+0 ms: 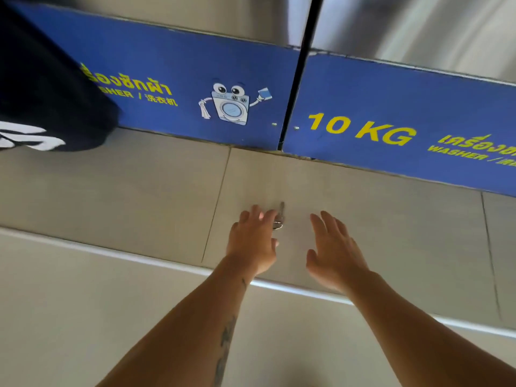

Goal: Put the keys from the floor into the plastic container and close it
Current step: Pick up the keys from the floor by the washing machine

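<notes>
Pale grey tiled floor [363, 219], crossed by thin dark grout lines. Meets blue washer base panels [391, 107] along the far edge. Keys [280, 216] lying on one tile, blade pointing toward the panels, ring end nearer, partly hidden by the fingers of the left hand [252, 241]. Pale strip [111, 251] running across the floor on the near side. Dark fabric item [50, 107] at the far left; contact with the floor unclear.

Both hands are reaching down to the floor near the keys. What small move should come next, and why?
Probably the left hand should close its fingertips around the keys and lift them. The keys lie on the floor tile right at those fingertips, while the right hand hovers open, apart from them. No plastic container is in view.
</notes>
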A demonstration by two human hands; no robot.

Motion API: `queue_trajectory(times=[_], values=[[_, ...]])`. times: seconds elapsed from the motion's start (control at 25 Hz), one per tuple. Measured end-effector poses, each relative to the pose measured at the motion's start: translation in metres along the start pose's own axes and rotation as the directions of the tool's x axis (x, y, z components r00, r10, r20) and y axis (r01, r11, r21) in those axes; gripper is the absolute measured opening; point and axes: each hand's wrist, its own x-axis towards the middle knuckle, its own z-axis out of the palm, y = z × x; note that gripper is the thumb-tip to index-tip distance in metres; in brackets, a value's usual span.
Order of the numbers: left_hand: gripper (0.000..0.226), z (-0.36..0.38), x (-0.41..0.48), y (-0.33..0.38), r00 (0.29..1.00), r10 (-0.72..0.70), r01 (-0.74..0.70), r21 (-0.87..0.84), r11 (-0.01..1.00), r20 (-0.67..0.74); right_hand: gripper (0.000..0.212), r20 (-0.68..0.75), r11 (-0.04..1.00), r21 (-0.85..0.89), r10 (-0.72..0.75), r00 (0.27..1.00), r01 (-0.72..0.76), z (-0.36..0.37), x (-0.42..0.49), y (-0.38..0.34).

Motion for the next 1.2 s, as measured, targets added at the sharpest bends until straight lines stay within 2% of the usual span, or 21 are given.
queue_trajectory(times=[0.12,0.2,0.28,0.36,0.6,0.84,0.96,1.08,1.2], values=[[0.029,0.015,0.014,-0.002,0.988,0.0,0.0,-0.003,1.0,-0.152,0.077,0.026,1.0,0.012,0.002,1.0,-0.002,0.009,0.001,0.007],[0.015,0.013,0.014,-0.003,0.99,0.023,-0.025,-0.011,1.0,-0.142,0.076,0.033,1.0,0.028,0.002,0.999,-0.003,0.003,-0.004,0.007],[0.01,0.0,0.006,-0.006,0.994,0.026,-0.034,-0.074,0.997,-0.106,0.073,0.042,0.999,0.037,-0.004,0.999,0.002,-0.012,-0.011,0.0],[0.003,-0.032,-0.008,-0.004,0.994,0.03,-0.049,-0.183,0.982,-0.108,0.07,0.038,0.999,0.043,0.001,0.999,-0.002,-0.036,-0.022,-0.012],[0.009,-0.162,-0.086,0.012,0.961,0.065,-0.167,-0.379,0.91,-0.268,0.067,0.02,0.996,0.089,-0.022,1.0,0.02,-0.136,-0.084,-0.076],[0.021,-0.325,-0.202,0.017,0.934,-0.065,-0.171,-0.599,0.782,-0.351,0.058,-0.043,0.991,0.065,-0.112,0.993,0.115,-0.27,-0.188,-0.171],[0.016,-0.408,-0.263,0.022,0.92,-0.161,-0.158,-0.716,0.68,-0.356,0.059,-0.085,0.987,0.048,-0.149,0.985,0.154,-0.328,-0.245,-0.221],[0.014,-0.481,-0.312,0.026,0.898,-0.176,-0.215,-0.752,0.623,-0.402,0.057,-0.137,0.981,0.029,-0.189,0.973,0.194,-0.372,-0.288,-0.266],[0.017,-0.534,-0.355,0.033,0.884,-0.271,-0.225,-0.856,0.465,-0.38,0.06,-0.159,0.965,-0.012,-0.259,0.953,0.261,-0.406,-0.319,-0.301]])
